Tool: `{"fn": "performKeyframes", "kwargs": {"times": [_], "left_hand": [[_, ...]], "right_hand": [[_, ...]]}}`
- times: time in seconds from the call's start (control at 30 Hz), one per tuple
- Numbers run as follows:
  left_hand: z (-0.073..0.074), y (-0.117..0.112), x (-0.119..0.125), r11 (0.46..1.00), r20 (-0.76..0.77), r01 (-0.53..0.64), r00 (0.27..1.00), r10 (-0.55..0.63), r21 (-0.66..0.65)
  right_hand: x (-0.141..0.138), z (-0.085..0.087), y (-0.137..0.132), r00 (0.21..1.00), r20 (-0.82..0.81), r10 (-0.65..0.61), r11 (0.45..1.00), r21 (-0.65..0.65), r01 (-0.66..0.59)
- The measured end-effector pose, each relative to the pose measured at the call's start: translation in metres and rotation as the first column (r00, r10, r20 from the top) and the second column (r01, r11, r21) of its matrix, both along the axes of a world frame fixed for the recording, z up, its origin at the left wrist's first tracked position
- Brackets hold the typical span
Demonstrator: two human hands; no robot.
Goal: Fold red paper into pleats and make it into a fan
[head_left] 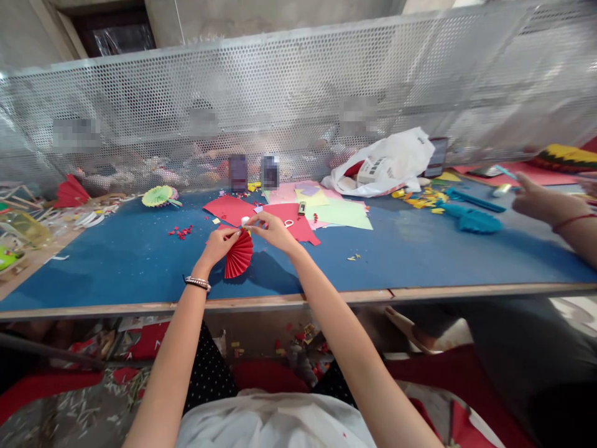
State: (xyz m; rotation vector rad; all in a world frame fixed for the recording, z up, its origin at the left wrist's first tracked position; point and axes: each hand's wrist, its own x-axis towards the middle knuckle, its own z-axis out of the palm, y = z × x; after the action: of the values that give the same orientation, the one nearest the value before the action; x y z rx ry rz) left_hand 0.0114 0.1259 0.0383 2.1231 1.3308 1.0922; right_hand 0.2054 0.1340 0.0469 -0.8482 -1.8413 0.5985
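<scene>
A red pleated paper fan (239, 256) hangs over the blue tabletop, its folds spread downward. My left hand (217, 246) pinches it near its gathered upper end. My right hand (270, 228) is closed with fingertips at that same end; what they grip is too small to make out. Close to the fingertips shows a small white cap-like piece (245, 220) with a bit of yellow under it. Sheets of red paper (230, 210) lie just beyond my hands. White-handled scissors (288, 223) rest on the red paper, partly hidden.
Pastel paper sheets (347, 214) and a small sharpener-like object (301, 208) lie behind. A green-yellow paper rosette (157, 196) sits left, near red scraps (181, 232). A white plastic bag (382, 165) leans on the perforated metal screen (280, 81). Another person's hand (541, 200) reaches in at right.
</scene>
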Motion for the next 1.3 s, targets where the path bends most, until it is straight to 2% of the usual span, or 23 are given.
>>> {"fn": "performKeyframes", "kwargs": {"times": [0.2, 0.57, 0.8, 0.9, 1.03, 1.13, 1.3], "left_hand": [[0.0, 0.0, 0.0, 0.999, -0.043, 0.045, 0.998, -0.045, 0.019], [0.004, -0.006, 0.004, 0.992, 0.046, 0.079, 0.996, -0.075, -0.1], [0.0, 0.0, 0.001, 0.997, 0.011, 0.048, 0.999, -0.048, -0.052], [0.001, -0.001, 0.001, 0.998, 0.001, 0.035, 0.999, -0.035, -0.048], [0.004, -0.005, 0.002, 0.998, 0.001, 0.034, 0.999, -0.034, -0.046], [0.005, -0.006, 0.002, 0.998, -0.024, 0.054, 0.998, -0.055, -0.044], [0.005, -0.005, 0.003, 0.99, -0.067, 0.12, 0.99, -0.124, -0.069]], "right_hand": [[-0.003, -0.008, 0.006, 0.994, 0.106, -0.021, 0.998, 0.066, 0.014], [-0.003, -0.011, 0.007, 0.989, 0.121, -0.084, 0.994, 0.074, 0.075], [-0.005, -0.007, 0.001, 0.99, 0.125, -0.071, 0.996, 0.068, 0.063], [-0.005, -0.003, -0.001, 0.994, 0.1, -0.038, 0.999, -0.001, 0.038], [0.0, -0.002, 0.001, 0.994, 0.086, 0.074, 0.994, -0.083, -0.067], [0.004, -0.005, 0.006, 0.985, 0.126, 0.115, 0.99, -0.095, -0.104], [0.008, -0.007, 0.01, 0.983, 0.102, 0.15, 0.986, -0.091, -0.141]]}}
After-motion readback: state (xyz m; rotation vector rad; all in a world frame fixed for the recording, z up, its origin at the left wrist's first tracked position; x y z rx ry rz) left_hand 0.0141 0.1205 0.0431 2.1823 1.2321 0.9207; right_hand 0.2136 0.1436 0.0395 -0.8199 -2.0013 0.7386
